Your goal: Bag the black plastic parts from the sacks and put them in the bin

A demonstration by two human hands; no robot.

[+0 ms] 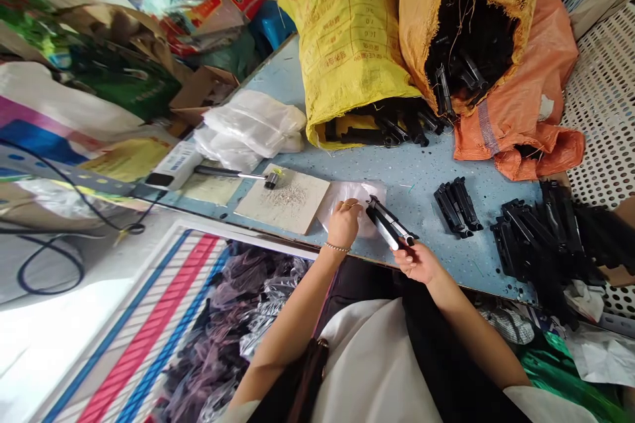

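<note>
My right hand (415, 262) is wrapped round the near end of a small bundle of long black parts (389, 221) with pale shiny edges, tilted over the table's front edge. Just left of it, my left hand (343, 223) has its fingers curled and pinched at a clear plastic bag (370, 195) that lies on the table; the fingertips are partly hidden. To the right, a small group of similar black parts (457, 207) lies side by side on the blue table (417, 168).
A hammer (233, 174) rests across a worn board (282, 201) on the left. Behind it are white plastic bags (253, 122). Yellow (352, 46) and orange (411, 20) sacks spill black parts. A larger heap (540, 231) lies right. Below sits a striped sack (163, 317) of wrapped pieces.
</note>
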